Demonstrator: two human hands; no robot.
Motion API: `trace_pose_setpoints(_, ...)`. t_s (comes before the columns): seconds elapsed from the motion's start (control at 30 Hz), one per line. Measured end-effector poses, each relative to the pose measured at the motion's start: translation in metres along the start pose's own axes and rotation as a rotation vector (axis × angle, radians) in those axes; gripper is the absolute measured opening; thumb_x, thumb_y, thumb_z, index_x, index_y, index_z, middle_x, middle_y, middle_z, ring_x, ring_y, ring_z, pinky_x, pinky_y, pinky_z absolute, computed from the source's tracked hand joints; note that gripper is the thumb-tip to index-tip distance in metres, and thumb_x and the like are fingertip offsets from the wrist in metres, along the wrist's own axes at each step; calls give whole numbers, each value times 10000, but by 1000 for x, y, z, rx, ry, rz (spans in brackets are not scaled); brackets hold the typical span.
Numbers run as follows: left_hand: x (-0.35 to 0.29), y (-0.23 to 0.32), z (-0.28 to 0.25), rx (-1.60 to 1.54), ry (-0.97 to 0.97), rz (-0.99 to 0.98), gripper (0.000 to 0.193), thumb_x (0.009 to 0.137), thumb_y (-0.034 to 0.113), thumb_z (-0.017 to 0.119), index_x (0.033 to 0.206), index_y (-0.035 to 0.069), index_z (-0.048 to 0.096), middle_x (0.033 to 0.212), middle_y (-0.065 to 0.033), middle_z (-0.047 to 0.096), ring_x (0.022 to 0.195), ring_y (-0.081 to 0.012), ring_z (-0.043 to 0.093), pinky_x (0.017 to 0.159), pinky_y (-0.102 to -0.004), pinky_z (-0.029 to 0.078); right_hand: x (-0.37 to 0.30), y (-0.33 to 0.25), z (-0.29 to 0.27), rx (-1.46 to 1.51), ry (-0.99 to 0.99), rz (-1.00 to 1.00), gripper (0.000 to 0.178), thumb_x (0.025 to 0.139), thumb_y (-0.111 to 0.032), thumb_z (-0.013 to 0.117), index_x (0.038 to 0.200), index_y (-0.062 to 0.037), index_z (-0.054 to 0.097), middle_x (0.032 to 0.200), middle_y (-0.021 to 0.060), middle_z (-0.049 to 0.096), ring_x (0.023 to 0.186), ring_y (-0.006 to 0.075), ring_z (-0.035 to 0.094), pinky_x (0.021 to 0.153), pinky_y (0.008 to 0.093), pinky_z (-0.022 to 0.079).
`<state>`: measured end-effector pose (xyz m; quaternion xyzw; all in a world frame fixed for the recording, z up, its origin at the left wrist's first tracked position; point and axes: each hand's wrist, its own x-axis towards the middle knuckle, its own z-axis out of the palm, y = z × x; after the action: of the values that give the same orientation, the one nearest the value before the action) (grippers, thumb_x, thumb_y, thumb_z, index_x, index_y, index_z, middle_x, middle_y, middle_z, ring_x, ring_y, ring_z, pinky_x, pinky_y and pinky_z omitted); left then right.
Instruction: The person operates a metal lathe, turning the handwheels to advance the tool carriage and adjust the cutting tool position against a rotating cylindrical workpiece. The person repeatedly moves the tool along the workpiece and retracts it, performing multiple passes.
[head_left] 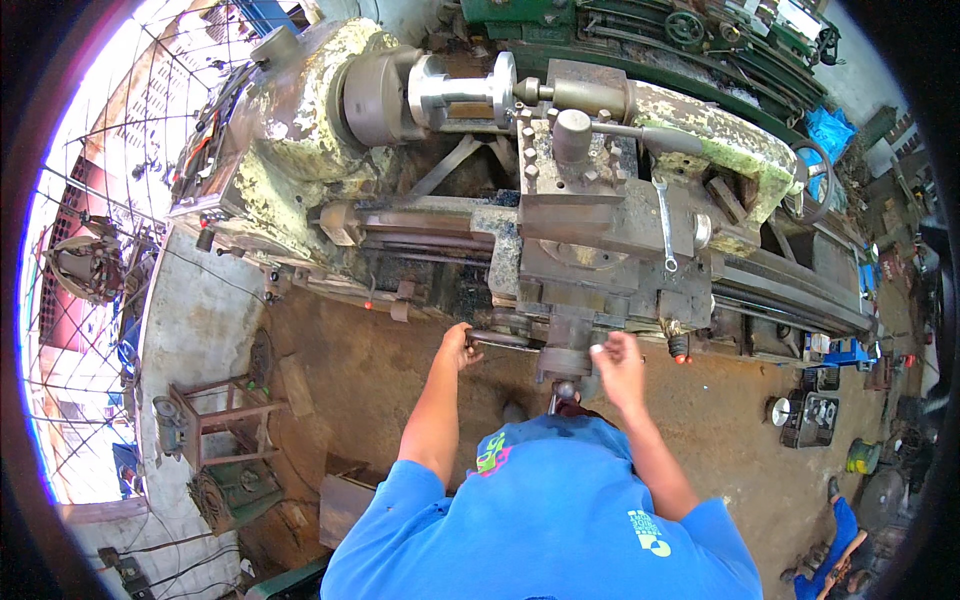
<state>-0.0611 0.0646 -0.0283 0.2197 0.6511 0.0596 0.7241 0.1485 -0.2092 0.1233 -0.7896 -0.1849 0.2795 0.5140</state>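
Note:
A large worn lathe with chipped pale-green paint (690, 115) stands before me. Its grey chuck (375, 98) and tailstock centre (532, 92) have a shiny flanged metal spool (465, 90) between them. My left hand (458, 347) is closed around the handle at the left of the carriage handwheel (500, 340). Just right of the cross-slide dial (566, 362), my right hand (620, 368) has loosely bent, parted fingers. Below the dial is a ball-ended crank (565, 390). The tool post (572, 140) stands on the carriage, close to the flanged spool.
A combination spanner (666, 228) lies on the carriage. Levers with red knobs (681, 348) stick out at the front. Behind stands a green machine (520, 18). A rusty metal stand (225, 415) is at left; a black crate (810, 418) sits on the floor at right.

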Motion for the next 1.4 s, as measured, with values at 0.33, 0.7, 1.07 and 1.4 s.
trace_pose_setpoints(0.33, -73, -78, 89, 711, 230, 845, 323, 916, 285, 584, 1190, 121, 542, 906, -273, 677, 915, -503, 632, 813, -542, 496, -16, -14, 42, -69, -133, 240, 1095, 671, -445, 862, 1414, 97, 267, 1212, 298, 596, 1099, 372, 620, 936, 405, 493)
trace_pose_setpoints(0.7, -31, -11, 29, 245, 70, 314, 352, 965, 337, 567, 1172, 52, 550, 821, -62, 624, 569, -144, 600, 456, -283, 489, -5, 9, 46, 278, -162, 254, 948, 662, -222, 875, 1379, 84, 334, 1170, 205, 603, 1051, 265, 616, 908, 393, 513)
trace_pose_setpoints(1.07, -57, -21, 49, 150, 257, 390, 821, 927, 371, 633, 1480, -13, 164, 799, -118, 608, 527, -163, 552, 421, -292, 454, 20, 175, 56, 1282, -648, 625, 902, 579, -401, 848, 1334, -39, 514, 1279, 156, 603, 1156, 366, 574, 1028, 501, 440)
trace_pose_setpoints(1.4, -63, -30, 66, 80, 214, 370, 1113, 889, 284, 674, 1470, -86, -200, 697, -112, 588, 476, -155, 517, 414, -291, 435, 13, 114, 30, 975, -649, 498, 866, 662, -321, 844, 1392, -69, 452, 1283, 145, 585, 1183, 334, 571, 1004, 496, 474)
